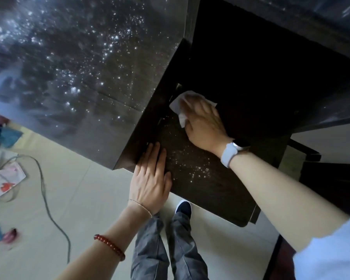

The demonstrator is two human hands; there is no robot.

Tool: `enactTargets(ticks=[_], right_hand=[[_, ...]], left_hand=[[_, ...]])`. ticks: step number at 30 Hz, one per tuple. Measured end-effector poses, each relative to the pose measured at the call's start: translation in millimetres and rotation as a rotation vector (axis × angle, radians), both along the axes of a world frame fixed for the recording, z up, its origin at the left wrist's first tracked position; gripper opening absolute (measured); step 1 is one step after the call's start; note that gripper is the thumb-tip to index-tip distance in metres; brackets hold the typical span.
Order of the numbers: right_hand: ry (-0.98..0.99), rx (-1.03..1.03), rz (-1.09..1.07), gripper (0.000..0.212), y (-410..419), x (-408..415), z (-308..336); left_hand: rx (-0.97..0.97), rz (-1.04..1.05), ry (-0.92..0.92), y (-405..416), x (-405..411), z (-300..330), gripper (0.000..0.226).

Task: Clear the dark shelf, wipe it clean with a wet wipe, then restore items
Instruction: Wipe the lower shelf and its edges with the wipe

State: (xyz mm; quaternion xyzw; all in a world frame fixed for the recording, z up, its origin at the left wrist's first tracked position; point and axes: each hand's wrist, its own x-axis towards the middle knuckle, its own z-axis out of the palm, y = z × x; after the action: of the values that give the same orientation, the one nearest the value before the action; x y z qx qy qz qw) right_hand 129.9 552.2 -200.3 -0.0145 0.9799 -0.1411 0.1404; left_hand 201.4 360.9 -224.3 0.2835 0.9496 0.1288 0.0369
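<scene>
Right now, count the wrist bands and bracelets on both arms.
3. A white watch band sits on the right wrist, a thin chain bracelet on the left wrist, and a red bead bracelet further up the left forearm. The right sleeve may hide more.

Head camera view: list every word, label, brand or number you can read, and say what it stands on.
No text can be read in this view.
Packet on the floor: red and white print, too blurred to read.
Watch on the right wrist: its face shows no legible digits.
Wet wipe and dark shelf: no print visible.
</scene>
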Motion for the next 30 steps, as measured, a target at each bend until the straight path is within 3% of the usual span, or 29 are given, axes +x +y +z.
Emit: enactTargets(ticks=[5,12,18,21,27,30], right_hand=[[0.128,-0.022,-0.232,0.053,-15,-28,1],[0.338,-0.344,-0.643,0.035,-27,-40,-5],[0.326,-0.240,-0.859,0.027,-38,-62,-8],[0.383,-0.263,-0.757,0.025,-44,-54,-12],[0.360,-0.210,-0.218,0.018,-35,-12,-12],[0.342,-0.182,-0.257,0.019,-37,-17,-10]], left_hand=[[-0.014,-0.019,0.022,-5,-2,-6,0.053],[0.006,-0.021,0.039,-5,-1,-11,0.053],[0.033,-0.024,0.050,-6,-1,-12,0.053],[0.047,-0.020,0.057,-5,-1,-14,0.053],[0.062,-0.010,0.058,-6,0,-14,0.053],[0.042,-0.011,0.059,-5,-1,-13,0.053]])
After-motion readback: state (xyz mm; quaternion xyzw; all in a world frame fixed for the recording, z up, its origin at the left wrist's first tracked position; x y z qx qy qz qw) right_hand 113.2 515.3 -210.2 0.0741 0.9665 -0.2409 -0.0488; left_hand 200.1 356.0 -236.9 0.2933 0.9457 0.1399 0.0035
